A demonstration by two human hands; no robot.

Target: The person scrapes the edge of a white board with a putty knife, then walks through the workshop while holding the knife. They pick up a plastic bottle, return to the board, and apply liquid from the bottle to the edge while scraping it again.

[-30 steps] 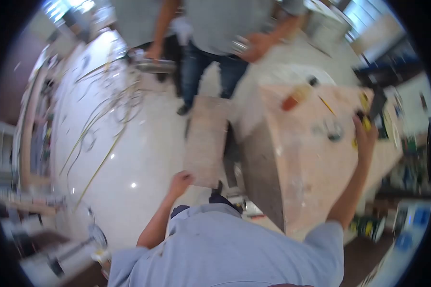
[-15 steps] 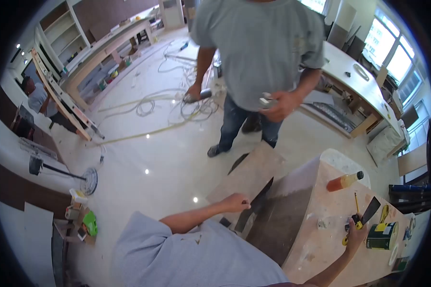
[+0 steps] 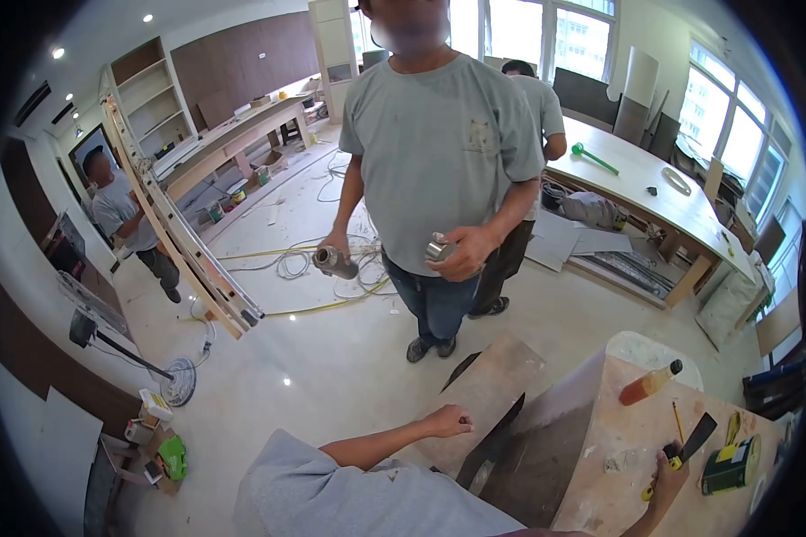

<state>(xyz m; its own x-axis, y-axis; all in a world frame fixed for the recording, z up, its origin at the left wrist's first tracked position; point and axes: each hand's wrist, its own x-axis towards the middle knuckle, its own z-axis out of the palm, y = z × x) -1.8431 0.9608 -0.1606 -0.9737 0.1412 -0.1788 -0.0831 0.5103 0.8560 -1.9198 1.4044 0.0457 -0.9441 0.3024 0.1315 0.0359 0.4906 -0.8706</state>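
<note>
My right hand (image 3: 665, 483), resting low over the worktable (image 3: 591, 483), is closed round the yellow-and-black handle of a putty knife (image 3: 700, 436). Its wide dark blade points away from me. Close by lie a pencil (image 3: 678, 419), a clear plastic piece (image 3: 620, 461) and a green can (image 3: 731, 465). Farther up the table stands a tilted-looking bottle of orange liquid (image 3: 647, 385) with a dark cap. My left hand (image 3: 448, 421) is held out in a loose fist above a light board (image 3: 493, 385), with nothing visible in it.
A co-worker (image 3: 434, 161) faces me, holding a grey bottle-like container (image 3: 336, 261) and a shiny metal cylinder (image 3: 439, 248). Another person (image 3: 537, 103) stands behind. At left, a person is beside a leaning ladder (image 3: 179, 215). Cables (image 3: 291, 264) lie on the floor.
My view has tilted up, showing more of the room. The co-worker's metal cylinder has turned more into sight, and the person behind has come into view. My hands keep nearly the same pose.
</note>
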